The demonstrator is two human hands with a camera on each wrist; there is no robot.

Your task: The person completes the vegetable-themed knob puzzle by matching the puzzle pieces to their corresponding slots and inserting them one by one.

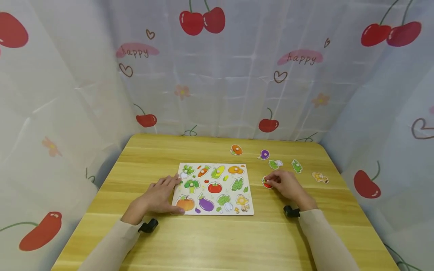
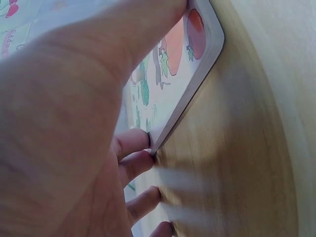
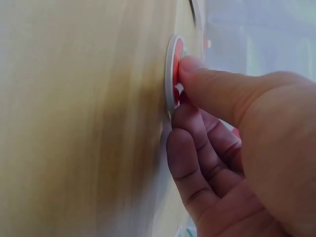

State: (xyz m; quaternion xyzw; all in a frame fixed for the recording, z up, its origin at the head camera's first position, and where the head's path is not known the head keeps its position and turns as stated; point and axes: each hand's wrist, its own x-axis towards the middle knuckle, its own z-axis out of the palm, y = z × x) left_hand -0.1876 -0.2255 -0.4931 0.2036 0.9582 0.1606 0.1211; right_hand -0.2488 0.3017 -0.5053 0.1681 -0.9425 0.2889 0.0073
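Note:
A vegetable puzzle board [image 1: 210,222] lies flat on the wooden table, printed with carrot, corn, tomato, eggplant and other vegetables. My left hand [image 1: 157,195] rests along its left edge, thumb on the front-left corner and fingers spread toward the back. In the left wrist view those fingertips [image 2: 136,140] touch the board's edge and the tabletop beside it. To the right of the board, my right hand [image 1: 288,185] pinches a red tomato puzzle piece [image 1: 266,183] between thumb and fingers. The right wrist view shows the tomato piece [image 3: 173,69] edge-on, close to the table; its knob is mostly hidden.
Several loose pieces lie at the back right: a pumpkin [image 1: 236,149], an eggplant [image 1: 264,154], a white-and-green vegetable [image 1: 275,164], a green one [image 1: 297,166] and mushrooms [image 1: 320,177]. A cherry-patterned curtain [image 1: 217,101] surrounds the table [image 1: 217,248] at the back and sides.

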